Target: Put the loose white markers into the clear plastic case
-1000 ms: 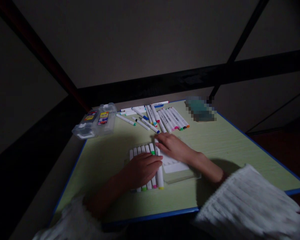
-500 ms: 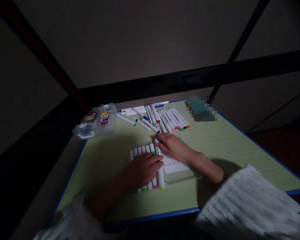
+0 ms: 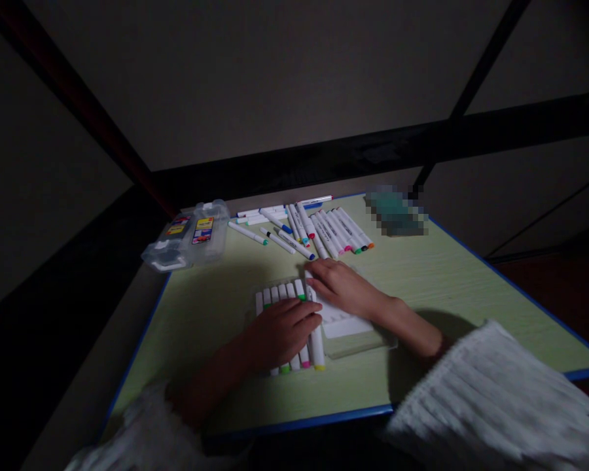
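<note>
A white marker with a yellow end (image 3: 318,356) lies lengthwise along the right side of a row of white markers (image 3: 283,292) in a clear case (image 3: 252,302). Across this row rests my left hand (image 3: 285,330), palm down, its fingers stretched out and their tips on the yellow-ended marker. My right hand (image 3: 341,288) has its thumb and fingers closed at the far end of that same marker. Under and beside the right hand lies the case's other half (image 3: 360,345), with a white insert (image 3: 346,328) in it. The hands hide parts of the row.
Beyond the hands, several loose markers (image 3: 285,242) lie scattered, beside a neat group of markers (image 3: 343,232). A clear plastic case with labels (image 3: 211,245) stands open at the back left. A blurred greenish object (image 3: 395,212) is at the back right. The table (image 3: 446,281) has a blue edge.
Both hands keep almost the same position on the marker and the row. The view has shifted very slightly; nothing else visibly differs.
</note>
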{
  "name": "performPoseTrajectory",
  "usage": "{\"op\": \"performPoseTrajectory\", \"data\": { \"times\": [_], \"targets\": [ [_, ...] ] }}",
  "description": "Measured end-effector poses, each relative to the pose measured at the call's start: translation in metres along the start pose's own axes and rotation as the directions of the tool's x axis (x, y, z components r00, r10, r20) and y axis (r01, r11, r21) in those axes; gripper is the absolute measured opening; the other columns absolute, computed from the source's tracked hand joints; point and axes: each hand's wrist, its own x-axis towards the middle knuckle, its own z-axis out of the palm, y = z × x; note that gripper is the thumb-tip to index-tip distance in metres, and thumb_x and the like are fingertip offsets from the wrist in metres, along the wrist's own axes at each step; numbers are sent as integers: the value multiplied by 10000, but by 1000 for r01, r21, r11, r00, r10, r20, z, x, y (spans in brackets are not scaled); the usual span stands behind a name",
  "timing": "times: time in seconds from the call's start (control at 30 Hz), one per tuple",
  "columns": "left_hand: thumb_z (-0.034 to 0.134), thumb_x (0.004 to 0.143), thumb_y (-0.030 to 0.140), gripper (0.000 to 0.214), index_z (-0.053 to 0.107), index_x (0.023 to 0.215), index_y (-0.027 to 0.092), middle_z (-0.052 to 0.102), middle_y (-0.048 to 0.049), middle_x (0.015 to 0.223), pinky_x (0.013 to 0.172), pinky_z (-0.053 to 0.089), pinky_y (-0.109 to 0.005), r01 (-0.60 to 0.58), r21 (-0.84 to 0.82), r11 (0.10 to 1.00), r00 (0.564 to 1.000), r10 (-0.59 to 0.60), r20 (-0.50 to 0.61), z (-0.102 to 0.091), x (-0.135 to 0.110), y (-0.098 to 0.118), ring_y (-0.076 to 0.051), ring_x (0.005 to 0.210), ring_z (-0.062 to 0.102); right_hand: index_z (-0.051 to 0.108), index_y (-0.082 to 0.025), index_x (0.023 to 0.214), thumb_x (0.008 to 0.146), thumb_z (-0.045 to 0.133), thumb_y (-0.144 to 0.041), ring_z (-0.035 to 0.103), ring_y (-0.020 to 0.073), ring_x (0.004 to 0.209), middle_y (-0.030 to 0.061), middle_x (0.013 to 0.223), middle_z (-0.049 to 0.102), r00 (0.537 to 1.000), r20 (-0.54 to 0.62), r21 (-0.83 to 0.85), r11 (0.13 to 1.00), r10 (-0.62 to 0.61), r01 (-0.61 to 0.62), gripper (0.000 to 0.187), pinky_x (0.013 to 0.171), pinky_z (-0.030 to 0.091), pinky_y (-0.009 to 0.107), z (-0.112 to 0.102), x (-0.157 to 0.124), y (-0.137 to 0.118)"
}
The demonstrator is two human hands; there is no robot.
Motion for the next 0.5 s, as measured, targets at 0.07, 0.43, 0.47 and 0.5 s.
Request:
{"op": "performPoseTrajectory", "data": {
  "times": [0.07, 0.43, 0.47, 0.5],
  "targets": [
    [393, 798, 98, 233, 543, 975, 124, 596, -81, 1084, 860, 457, -309, -7, -6, 1000, 1000, 7, 3, -1, 0, 0, -170, 942, 551, 505, -124, 950, 890, 341, -261, 505, 188, 831, 102, 891, 562, 1000, 1, -2, 1000, 4, -4, 221, 753, 358, 306, 0, 0, 0],
    [387, 784, 78, 254, 534, 985, 126, 586, -85, 1096, 876, 449, -317, 4, -15, 1000, 999, -3, 38, -3, 1, 1, -176, 973, 537, 507, -132, 964, 882, 350, -251, 507, 190, 835, 99, 897, 564, 1000, -2, 12, 1000, 0, 0, 213, 746, 350, 307, 0, 0, 0],
    [388, 786, 80, 251, 533, 985, 127, 586, -83, 1095, 875, 449, -315, 4, -16, 1000, 999, -3, 37, -2, 1, 1, -175, 968, 538, 508, -130, 967, 882, 349, -252, 508, 191, 839, 100, 899, 564, 1000, -3, 12, 1000, -1, 1, 217, 746, 350, 306, 0, 0, 0],
    [388, 788, 82, 249, 534, 985, 128, 587, -81, 1093, 874, 450, -312, 5, -17, 1000, 999, -5, 37, -2, 1, 1, -174, 963, 539, 509, -127, 966, 882, 349, -254, 509, 192, 841, 103, 900, 565, 1000, -4, 8, 1000, -1, 1, 221, 747, 351, 306, 0, 0, 0]
  ]
}}
